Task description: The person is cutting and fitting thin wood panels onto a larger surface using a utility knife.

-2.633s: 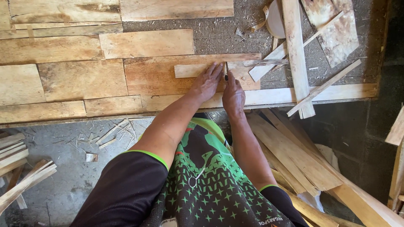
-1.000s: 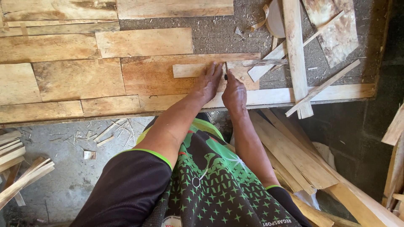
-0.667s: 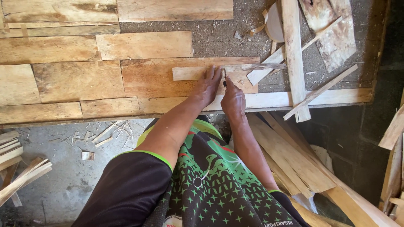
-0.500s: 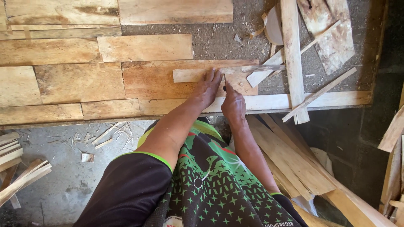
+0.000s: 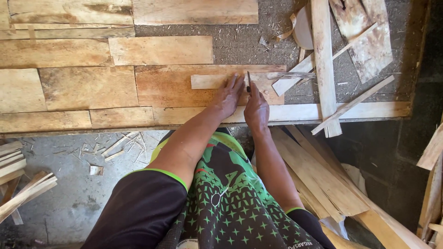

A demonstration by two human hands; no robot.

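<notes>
Pale wood strip (image 5: 210, 81): lies flat, long axis left-right, on a reddish-brown veneer sheet (image 5: 170, 87) at the near part of the worktable (image 5: 392, 110).

Your left hand (image 5: 227, 96): palm down, fingers spread flat, pressing on the strip's right portion. It closes on nothing; it pins the strip.

Your right hand (image 5: 256, 107): closed around a thin dark blade (image 5: 248, 81), held roughly upright, tip at the strip's right end, just beside your left fingertips.

Judgement: this is the cutting or trimming step, blade set across the strip while the other hand holds it. How far the cut has gone cannot be told; the tip is too small to read.

The next move calls for steady downward pressure from your left hand so the strip does not slide, and for the blade to travel clear of those fingertips, which sit very near it.

Surroundings: more veneer sheets (image 5: 69, 50) laid edge to edge to the left. Loose offcut slats (image 5: 323, 69) lie crossed to the right. Sawdust covers the bare board. Longer planks (image 5: 318, 175) lean below the table edge by your right leg.
</notes>
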